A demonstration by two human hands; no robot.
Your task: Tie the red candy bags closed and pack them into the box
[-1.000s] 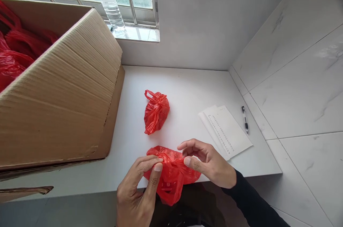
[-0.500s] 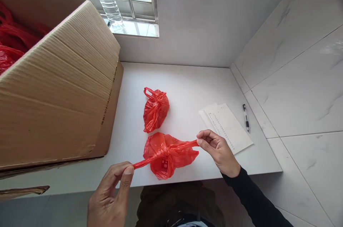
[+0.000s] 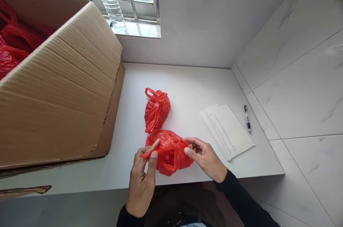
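A red plastic bag (image 3: 173, 162) lies near the front edge of the white table, its top gathered in a knot. My left hand (image 3: 143, 175) pinches the bag's left handle end between thumb and fingers. On the other side my right hand (image 3: 205, 155) closes thumb and fingers on the bag's right part. Through the thin plastic some small printed marks show, but the contents cannot be made out. Just behind it sits a second red plastic bag (image 3: 157, 111), tied, with a loop standing up; neither hand touches it.
On the left stands a large open cardboard box (image 3: 61, 95) with red plastic bags (image 3: 18, 41) inside. Printed papers (image 3: 227, 130) and a pen (image 3: 247, 119) lie on the right of the table (image 3: 187, 84). A clear bottle (image 3: 111, 2) stands on the window sill.
Both hands have moved inward to the bag; the handles were stretched out sideways before. The view has shifted slightly. The second bag stays where it was.
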